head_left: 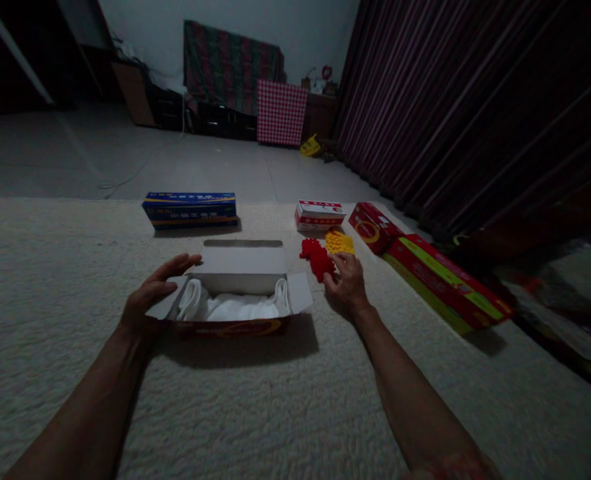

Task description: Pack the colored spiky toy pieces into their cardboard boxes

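Note:
An open carton (pixel 232 328) with raised white flaps stands in front of me, its outer side dark red. Folded white cloth (pixel 242 307) lies inside it. My left hand (pixel 150 293) is at the carton's left flap, fingers stretched out and thumb apart. To the right of the carton, my right hand (pixel 348 283) has thumb and fingertips at the edge of a red bumpy piece (pixel 316 257), whose kind I cannot make out. A yellow ridged piece (pixel 339 241) lies just behind it, close to my fingers.
A blue box (pixel 190 212) stands at the back left of the pale textured cover (pixel 255 413). Behind the yellow piece is a small red-and-white box (pixel 319 217). Farther right are a red box (pixel 375 227) and a long red-and-green box (pixel 445 283). Dark curtains (pixel 425 100) hang at right.

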Action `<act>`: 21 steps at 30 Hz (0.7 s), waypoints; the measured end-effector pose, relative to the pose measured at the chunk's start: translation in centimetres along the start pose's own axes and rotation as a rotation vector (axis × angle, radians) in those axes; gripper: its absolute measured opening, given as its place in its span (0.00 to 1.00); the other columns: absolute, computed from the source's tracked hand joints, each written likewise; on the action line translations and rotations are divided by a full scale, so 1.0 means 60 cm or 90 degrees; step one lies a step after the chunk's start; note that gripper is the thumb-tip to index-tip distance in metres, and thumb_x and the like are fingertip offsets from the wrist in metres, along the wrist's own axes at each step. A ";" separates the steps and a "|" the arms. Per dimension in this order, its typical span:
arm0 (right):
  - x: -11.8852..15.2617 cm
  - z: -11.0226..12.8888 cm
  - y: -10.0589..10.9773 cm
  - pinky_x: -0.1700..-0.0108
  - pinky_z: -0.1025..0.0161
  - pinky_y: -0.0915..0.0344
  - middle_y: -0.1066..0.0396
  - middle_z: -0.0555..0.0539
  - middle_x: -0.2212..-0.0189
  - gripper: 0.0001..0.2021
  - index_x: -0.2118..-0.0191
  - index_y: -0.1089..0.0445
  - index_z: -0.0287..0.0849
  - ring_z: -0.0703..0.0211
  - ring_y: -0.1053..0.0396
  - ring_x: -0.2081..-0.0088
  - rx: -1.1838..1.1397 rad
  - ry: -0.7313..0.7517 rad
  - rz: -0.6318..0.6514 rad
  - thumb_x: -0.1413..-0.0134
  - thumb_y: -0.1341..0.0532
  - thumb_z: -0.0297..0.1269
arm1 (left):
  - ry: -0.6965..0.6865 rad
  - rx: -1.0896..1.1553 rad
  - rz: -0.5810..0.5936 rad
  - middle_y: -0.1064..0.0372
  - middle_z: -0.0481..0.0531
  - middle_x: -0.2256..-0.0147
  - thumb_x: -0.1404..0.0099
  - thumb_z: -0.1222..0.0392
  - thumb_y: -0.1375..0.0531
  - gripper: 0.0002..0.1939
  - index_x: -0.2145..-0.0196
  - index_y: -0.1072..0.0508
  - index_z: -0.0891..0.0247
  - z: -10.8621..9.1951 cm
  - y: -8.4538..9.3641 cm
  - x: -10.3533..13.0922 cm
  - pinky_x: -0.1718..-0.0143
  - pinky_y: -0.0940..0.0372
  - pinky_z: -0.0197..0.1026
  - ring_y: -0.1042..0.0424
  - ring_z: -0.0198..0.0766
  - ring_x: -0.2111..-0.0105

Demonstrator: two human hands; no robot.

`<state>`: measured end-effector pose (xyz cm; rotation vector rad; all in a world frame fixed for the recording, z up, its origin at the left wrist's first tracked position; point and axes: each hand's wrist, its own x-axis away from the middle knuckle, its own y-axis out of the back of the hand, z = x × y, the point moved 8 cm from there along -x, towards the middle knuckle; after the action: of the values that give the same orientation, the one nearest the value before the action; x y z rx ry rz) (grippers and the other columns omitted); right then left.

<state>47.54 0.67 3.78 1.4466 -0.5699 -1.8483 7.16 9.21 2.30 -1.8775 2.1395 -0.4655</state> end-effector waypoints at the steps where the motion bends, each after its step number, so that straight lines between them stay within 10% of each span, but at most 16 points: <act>1: 0.002 0.003 -0.003 0.44 0.45 0.39 0.31 0.37 0.51 0.20 0.49 0.28 0.39 0.42 0.35 0.48 0.018 0.005 0.007 0.49 0.39 0.33 | 0.002 -0.002 0.005 0.22 0.55 0.49 0.50 0.65 0.34 0.24 0.53 0.19 0.61 0.002 0.001 -0.001 0.35 0.42 0.53 0.39 0.59 0.35; 21: 0.015 0.015 -0.006 0.40 0.41 0.47 0.34 0.36 0.46 0.23 0.47 0.31 0.42 0.38 0.39 0.43 0.068 0.037 0.057 0.50 0.34 0.40 | 0.029 -0.014 -0.015 0.22 0.53 0.48 0.52 0.63 0.34 0.24 0.54 0.19 0.59 0.004 0.003 -0.002 0.40 0.35 0.49 0.37 0.58 0.37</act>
<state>46.48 0.12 3.18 1.5151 -0.7021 -1.7232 7.11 9.30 2.01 -1.9243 2.1622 -0.4969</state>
